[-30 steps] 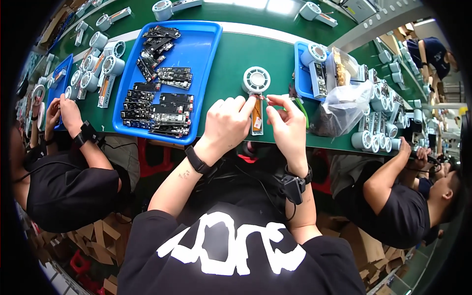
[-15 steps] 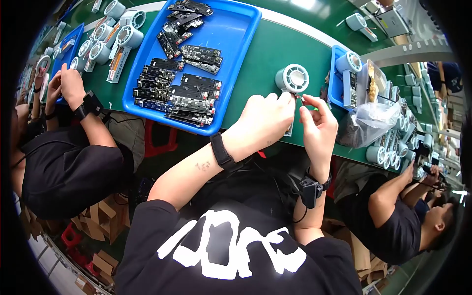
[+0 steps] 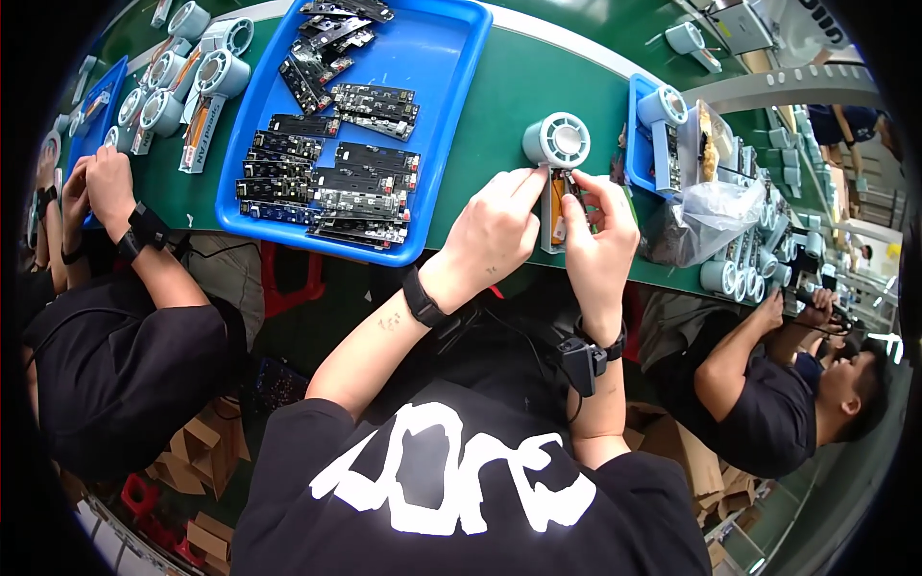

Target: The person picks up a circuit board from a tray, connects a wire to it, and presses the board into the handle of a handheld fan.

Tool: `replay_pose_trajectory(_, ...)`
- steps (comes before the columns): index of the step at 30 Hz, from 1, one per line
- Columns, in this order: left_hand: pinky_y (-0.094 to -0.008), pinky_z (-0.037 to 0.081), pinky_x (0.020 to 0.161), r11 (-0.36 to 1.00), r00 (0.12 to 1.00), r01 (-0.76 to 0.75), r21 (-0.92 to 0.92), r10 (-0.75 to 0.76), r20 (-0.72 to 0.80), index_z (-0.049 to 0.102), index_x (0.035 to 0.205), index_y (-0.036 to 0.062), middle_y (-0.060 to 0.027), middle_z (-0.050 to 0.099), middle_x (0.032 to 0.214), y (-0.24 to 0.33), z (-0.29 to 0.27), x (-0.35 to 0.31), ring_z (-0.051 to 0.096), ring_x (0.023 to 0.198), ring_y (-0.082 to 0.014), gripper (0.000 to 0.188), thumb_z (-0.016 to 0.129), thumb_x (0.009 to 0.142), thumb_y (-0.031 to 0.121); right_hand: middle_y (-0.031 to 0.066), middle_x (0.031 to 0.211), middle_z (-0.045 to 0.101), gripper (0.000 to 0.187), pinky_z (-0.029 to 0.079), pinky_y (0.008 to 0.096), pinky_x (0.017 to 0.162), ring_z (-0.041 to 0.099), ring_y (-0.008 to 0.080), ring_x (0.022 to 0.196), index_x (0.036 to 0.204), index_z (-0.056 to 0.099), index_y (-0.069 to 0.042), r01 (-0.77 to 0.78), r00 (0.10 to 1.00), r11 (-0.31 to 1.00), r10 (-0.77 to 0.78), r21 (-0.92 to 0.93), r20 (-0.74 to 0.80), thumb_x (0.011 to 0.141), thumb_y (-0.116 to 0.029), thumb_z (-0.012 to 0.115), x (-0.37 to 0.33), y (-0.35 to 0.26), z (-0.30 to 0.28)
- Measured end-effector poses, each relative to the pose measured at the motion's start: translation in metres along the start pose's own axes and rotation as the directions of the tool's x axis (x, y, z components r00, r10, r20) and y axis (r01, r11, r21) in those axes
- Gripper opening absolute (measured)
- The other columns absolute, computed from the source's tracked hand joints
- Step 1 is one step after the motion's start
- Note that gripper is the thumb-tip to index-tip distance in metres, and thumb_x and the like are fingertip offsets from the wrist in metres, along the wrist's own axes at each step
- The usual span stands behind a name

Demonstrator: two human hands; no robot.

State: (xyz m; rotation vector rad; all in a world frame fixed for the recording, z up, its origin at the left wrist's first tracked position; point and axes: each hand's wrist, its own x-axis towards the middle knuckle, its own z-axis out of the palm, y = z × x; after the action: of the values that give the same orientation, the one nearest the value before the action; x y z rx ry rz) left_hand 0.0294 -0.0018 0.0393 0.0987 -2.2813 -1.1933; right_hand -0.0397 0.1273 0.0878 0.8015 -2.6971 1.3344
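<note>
A pale blue handheld fan (image 3: 559, 141) lies on the green table in front of me, round head away from me. Its open handle (image 3: 554, 228) points toward me and shows an orange-yellow piece inside. My left hand (image 3: 495, 219) is closed at the fan's neck, fingertips pressed against the handle's left edge. From the other side my right hand (image 3: 597, 230) pinches a narrow dark part (image 3: 573, 183), seemingly a circuit board, against the top of the handle. The fingers cover most of this part.
Left of my hands, a blue tray (image 3: 451, 115) holds many black circuit boards (image 3: 365, 168). More fans (image 3: 221, 72) lie beyond it, beside a co-worker's hands (image 3: 106, 187). To the right are a small blue tray (image 3: 638, 125), a clear plastic bag (image 3: 706, 221) and another person (image 3: 759, 384).
My right fingers have moved from the fan's neck down along the handle, and the left fingers have shifted. The handle shows more now. The whole view has shifted slightly.
</note>
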Motion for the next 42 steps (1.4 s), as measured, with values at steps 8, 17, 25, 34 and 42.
replay_pose_trajectory(8, -0.0426, 0.053, 0.093, 0.999, 0.998, -0.034, -0.027, 0.035, 0.055, 0.058, 0.127, -0.0117, -0.0241, 0.064, 0.114, -0.008, -0.003, 0.000, 0.062, 0.104, -0.0375, 0.049, 0.058, 0.079, -0.004, 0.0125, 0.104, 0.068, 0.025, 0.052, 0.0341, 0.073, 0.065, 0.0254, 0.090, 0.111, 0.070, -0.001, 0.215, 0.957, 0.958, -0.246, -0.192, -0.153, 0.087, 0.002, 0.071, 0.001, 0.008, 0.025)
replay_pose_trajectory(17, -0.0432, 0.054, 0.091, 0.995, 0.999, -0.013, -0.100, 0.017, 0.038, 0.060, 0.128, -0.0090, -0.0235, 0.065, 0.114, -0.008, -0.003, 0.000, 0.064, 0.104, -0.0384, 0.048, 0.057, 0.080, -0.006, 0.0135, 0.108, 0.067, 0.023, 0.053, 0.0397, 0.081, 0.065, 0.0314, 0.098, 0.108, 0.071, -0.003, 0.166, 0.973, 0.974, -0.188, -0.157, -0.134, 0.086, 0.001, 0.074, -0.008, 0.008, 0.030)
replay_pose_trajectory(25, -0.0426, 0.053, 0.093, 0.993, 0.998, -0.018, -0.113, 0.026, 0.064, 0.060, 0.126, -0.0098, -0.0231, 0.065, 0.115, -0.011, -0.006, -0.002, 0.063, 0.105, -0.0375, 0.047, 0.058, 0.080, -0.005, 0.0122, 0.102, 0.069, 0.020, 0.053, 0.0315, 0.073, 0.066, 0.0234, 0.086, 0.105, 0.069, 0.000, 0.184, 0.955, 0.955, -0.229, -0.231, -0.187, 0.086, 0.002, 0.075, -0.001, 0.009, 0.031)
replay_pose_trajectory(34, -0.0432, 0.052, 0.095, 0.991, 0.995, 0.013, -0.137, 0.001, 0.099, 0.060, 0.126, -0.0098, -0.0234, 0.064, 0.116, -0.010, -0.007, -0.002, 0.062, 0.107, -0.0375, 0.047, 0.059, 0.080, -0.004, 0.0130, 0.103, 0.069, 0.020, 0.054, 0.0387, 0.077, 0.066, 0.0305, 0.093, 0.106, 0.071, -0.002, 0.056, 0.989, 0.972, -0.086, -0.229, -0.123, 0.086, -0.001, 0.075, 0.002, -0.005, 0.025)
replay_pose_trajectory(42, -0.0420, 0.054, 0.089, 0.989, 0.997, 0.021, -0.143, -0.010, 0.077, 0.063, 0.118, -0.0075, -0.0211, 0.065, 0.111, -0.007, -0.014, -0.002, 0.063, 0.101, -0.0361, 0.039, 0.060, 0.079, -0.003, 0.0177, 0.116, 0.069, 0.021, 0.054, 0.0420, 0.082, 0.066, 0.0346, 0.099, 0.111, 0.069, -0.001, 0.157, 0.964, 0.958, -0.201, -0.239, -0.172, 0.090, 0.000, 0.071, -0.007, 0.012, 0.045)
